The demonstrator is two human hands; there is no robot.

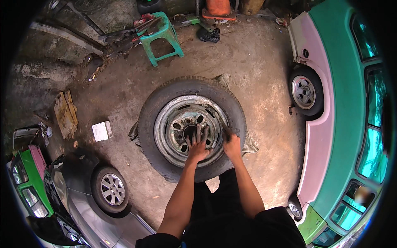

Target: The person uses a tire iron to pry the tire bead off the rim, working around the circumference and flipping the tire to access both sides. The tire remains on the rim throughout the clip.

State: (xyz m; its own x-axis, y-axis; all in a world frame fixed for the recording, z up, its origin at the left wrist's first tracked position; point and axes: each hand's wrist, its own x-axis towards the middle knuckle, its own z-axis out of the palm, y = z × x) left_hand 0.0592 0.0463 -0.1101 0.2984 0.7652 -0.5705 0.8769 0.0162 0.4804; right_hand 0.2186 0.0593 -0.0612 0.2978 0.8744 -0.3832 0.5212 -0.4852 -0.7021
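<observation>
One wheel (pixel 187 116) lies flat on the floor (pixel 271 124), directly in front of the person, and judging by how it lies, the work on it is partway along. Its tyre (pixel 147 124) sits all around the rim (pixel 160 128), with no gap that I can make out, and the bolt holes are bare, so the wheel is off any vehicle. The rim looks worn and blotchy; whether tyre and rim are yet to be parted or have just been joined, I cannot tell.

The left hand (pixel 198 148) rests over the wheel's hub with its fingers spread. The right hand (pixel 232 145) is curled at the wheel's right inner edge; something dark and narrow seems to be in its grip, but blackened fingers make that uncertain.

Greyish cloth (pixel 249 145) pokes out from beneath the wheel on several sides and could catch if the wheel is turned. Beyond the wheel stand a green stool (pixel 159 39) with odds and ends on it, a black plastic bag (pixel 209 35) and an orange cone (pixel 218 9). Left of the wheel lie a white flat piece (pixel 100 131) and, farther off, wooden boards (pixel 66 115). A grey car (pixel 78 194) at the wheel's lower left and a pink-and-green van (pixel 326 91) to its right would limit rolling it sideways.
</observation>
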